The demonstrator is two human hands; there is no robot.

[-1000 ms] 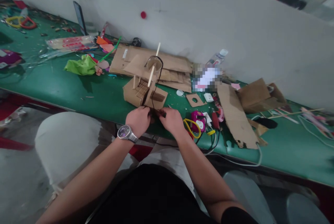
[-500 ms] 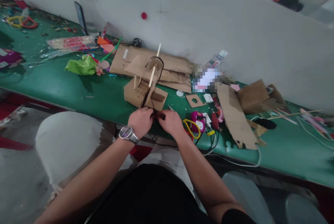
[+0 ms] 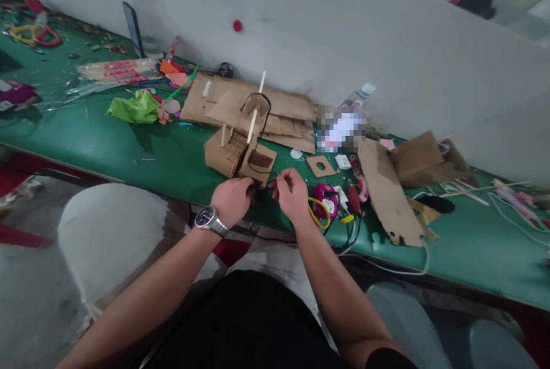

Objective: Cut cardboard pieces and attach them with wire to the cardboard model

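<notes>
A small cardboard model [image 3: 223, 154] stands near the table's front edge, with short wooden pegs on it. A long wooden stick [image 3: 253, 122] passes through its raised cardboard ring. Black cord [image 3: 266, 128] loops over that ring and runs down to my right hand [image 3: 292, 194], which pinches it just right of the model. My left hand [image 3: 233, 200], with a metal watch at the wrist, is closed against the model's near edge. What its fingers grip is hidden.
Flat cardboard sheets [image 3: 283, 108] lie behind the model. To the right are a purple glue gun [image 3: 325, 201], yellow scissor handles [image 3: 318, 213], a cardboard strip [image 3: 387, 191] and a cardboard box [image 3: 423, 160]. Green crumpled paper [image 3: 135, 108] lies left. The green table [image 3: 172, 165] ends near my hands.
My right hand has moved right, away from my left hand, drawing the black cord sideways across the model's front. My left hand stays at nearly the same spot.
</notes>
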